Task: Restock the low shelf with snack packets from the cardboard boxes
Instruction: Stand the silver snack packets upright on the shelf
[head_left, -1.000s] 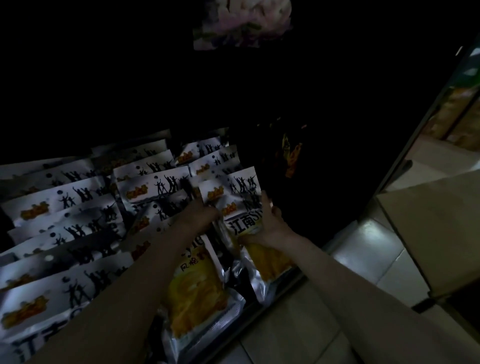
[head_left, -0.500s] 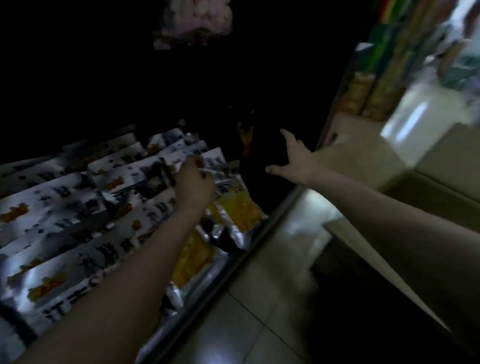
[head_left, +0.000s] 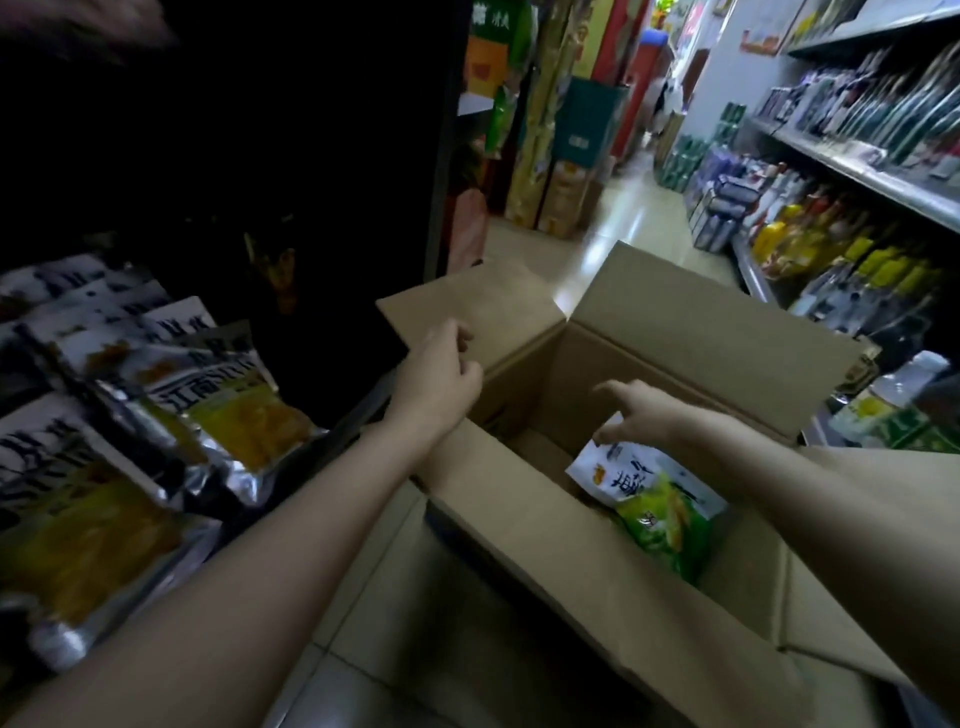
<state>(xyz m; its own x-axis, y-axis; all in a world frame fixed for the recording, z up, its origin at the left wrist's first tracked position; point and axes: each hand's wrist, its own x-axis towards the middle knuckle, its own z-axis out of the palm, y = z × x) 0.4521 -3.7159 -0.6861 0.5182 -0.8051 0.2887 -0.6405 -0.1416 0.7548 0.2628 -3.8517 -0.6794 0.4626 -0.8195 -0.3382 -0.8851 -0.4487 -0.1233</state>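
Observation:
An open cardboard box (head_left: 691, 332) stands on the floor beside the low shelf (head_left: 353, 421). Inside it lies a white and green snack packet (head_left: 654, 499). My right hand (head_left: 641, 413) reaches into the box with fingers spread, its thumb and fingertips at the packet's top corner. My left hand (head_left: 441, 379) hovers over the box's left flap, fingers loosely curled, holding nothing. Yellow and silver snack packets (head_left: 234, 415) lie in overlapping rows on the low shelf at the left.
A shelf of bottles (head_left: 852, 260) runs along the right side of the aisle. Tall stacked goods (head_left: 556, 171) stand further down on the left. The tiled floor (head_left: 634, 218) stretches beyond the box. The upper left of the shelf unit is dark.
I have turned right from the shelf to the box. My left hand let go of the shelf packets and moved over the box flap. My right hand went down into the box.

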